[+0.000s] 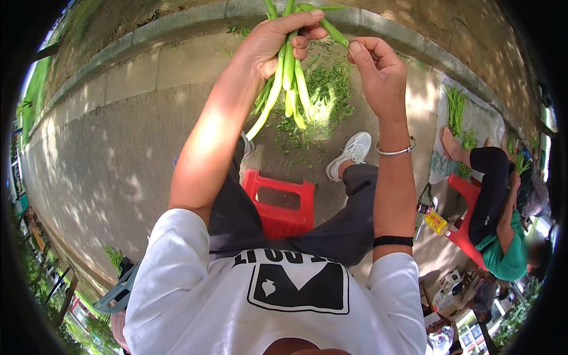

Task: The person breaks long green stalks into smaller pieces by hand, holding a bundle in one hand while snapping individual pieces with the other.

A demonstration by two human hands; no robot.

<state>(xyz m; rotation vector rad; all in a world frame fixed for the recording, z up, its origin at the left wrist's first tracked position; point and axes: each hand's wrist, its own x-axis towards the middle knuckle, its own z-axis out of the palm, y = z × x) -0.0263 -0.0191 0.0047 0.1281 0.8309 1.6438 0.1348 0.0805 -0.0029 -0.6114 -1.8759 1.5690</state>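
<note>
My left hand (283,41) is closed around a loose bunch of long green stalks (288,74), whose pale yellow-green ends hang down toward me. One thicker green stalk (332,31) sticks out to the right of that fist. Its end is pinched between the thumb and fingers of my right hand (378,62). I cannot tell the exact kind of plant. Below my hands, a heap of green leaf scraps (322,94) is scattered over the ground between my feet.
A red plastic stool (278,228) stands between my legs. To the right, a seated person (506,254) in green holds greens near a ground sheet (441,160) with a bundle of stalks (454,109). A yellow-labelled bottle (436,222) is beside them. A curb (195,25) runs along the far side.
</note>
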